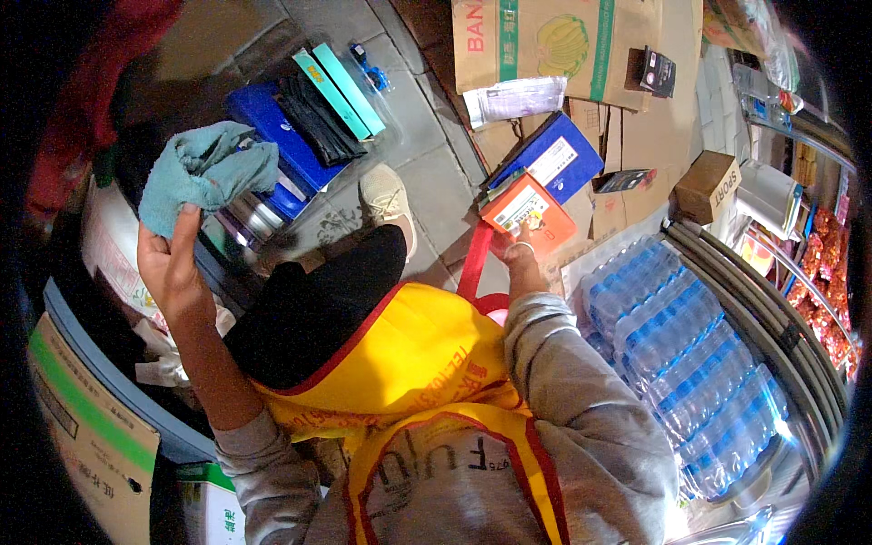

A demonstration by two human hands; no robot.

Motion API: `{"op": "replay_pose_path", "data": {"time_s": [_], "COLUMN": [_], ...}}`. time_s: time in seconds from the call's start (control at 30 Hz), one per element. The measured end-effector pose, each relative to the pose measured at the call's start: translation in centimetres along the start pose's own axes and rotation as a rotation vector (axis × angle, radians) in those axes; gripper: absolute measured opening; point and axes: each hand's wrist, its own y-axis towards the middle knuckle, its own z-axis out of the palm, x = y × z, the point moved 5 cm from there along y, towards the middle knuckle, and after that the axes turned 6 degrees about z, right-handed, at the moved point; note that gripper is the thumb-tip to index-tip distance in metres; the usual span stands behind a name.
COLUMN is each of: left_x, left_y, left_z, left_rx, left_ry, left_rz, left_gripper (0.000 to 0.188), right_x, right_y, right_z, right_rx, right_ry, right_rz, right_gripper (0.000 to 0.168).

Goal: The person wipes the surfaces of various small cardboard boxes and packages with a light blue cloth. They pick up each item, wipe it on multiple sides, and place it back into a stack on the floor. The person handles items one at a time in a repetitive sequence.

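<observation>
My left hand (170,266) pinches a teal terry cloth (197,170) between thumb and fingers, and the cloth hangs crumpled above the hand. On the other side, my right hand (521,255) grips the near edge of an orange box (538,218) bearing a white label and a cartoon picture. Partly behind the orange box lies a blue box (572,160) with a white label, resting on flattened cardboard (633,163). Beyond the cloth is another blue box (255,102), with black folded packets (320,122) over it. The cloth hides part of the things below it.
Mint-green boxes (347,88) lie on the grey paving (429,157). Shrink-wrapped plastic bottles (681,361) stand at the right beside metal rails (783,327). A small brown carton (705,184) sits beyond them. At the left are a white sack (112,245) and a cardboard carton (88,436).
</observation>
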Motion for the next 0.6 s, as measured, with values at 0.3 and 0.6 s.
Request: {"op": "replay_pose_path", "data": {"time_s": [0.3,0.6], "left_x": [0.8,0.8], "left_y": [0.2,0.4], "left_z": [-0.6,-0.3], "left_rx": [-0.053,-0.054], "left_ry": [0.026,0.012], "left_rz": [-0.055,-0.06], "left_gripper": [0.033,0.033], "right_x": [2.9,4.1], "right_y": [1.6,2.9], "right_z": [2.7,2.8], "right_rx": [-0.008,0.029], "right_ry": [0.154,0.21], "right_rz": [-0.325,-0.315], "right_gripper": [0.047,0.041]}}
